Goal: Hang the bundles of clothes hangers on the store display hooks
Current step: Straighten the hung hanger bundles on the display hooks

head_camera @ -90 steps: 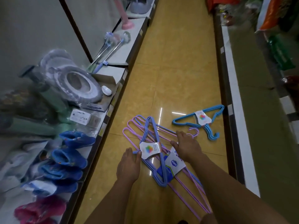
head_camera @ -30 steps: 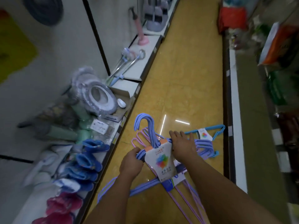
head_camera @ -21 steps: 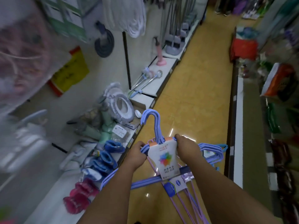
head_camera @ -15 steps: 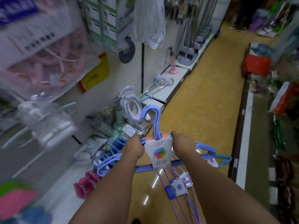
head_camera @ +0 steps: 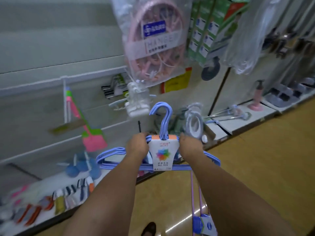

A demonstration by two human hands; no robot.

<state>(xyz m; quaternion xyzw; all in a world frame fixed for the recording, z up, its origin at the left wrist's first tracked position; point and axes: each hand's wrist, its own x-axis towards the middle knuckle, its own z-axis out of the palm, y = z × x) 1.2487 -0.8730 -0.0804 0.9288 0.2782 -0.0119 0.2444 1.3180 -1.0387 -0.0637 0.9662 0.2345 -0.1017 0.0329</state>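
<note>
I have the bundle of blue plastic clothes hangers (head_camera: pixel 159 155) with its white card label held upright in front of me. My left hand (head_camera: pixel 137 147) grips the left shoulder and my right hand (head_camera: pixel 190 147) the right one, fingers curled round the wires on both sides. The bundle's long axis runs left to right, its blue hook (head_camera: pixel 162 116) standing straight up between my hands, open side to the left. The white slatted display wall (head_camera: pixel 51 103) lies ahead and to the left. Its hooks are blurred, so I cannot pick one out, but I judge my left hand the nearer. A second, lilac bundle (head_camera: pixel 199 205) dangles below my right forearm.
</note>
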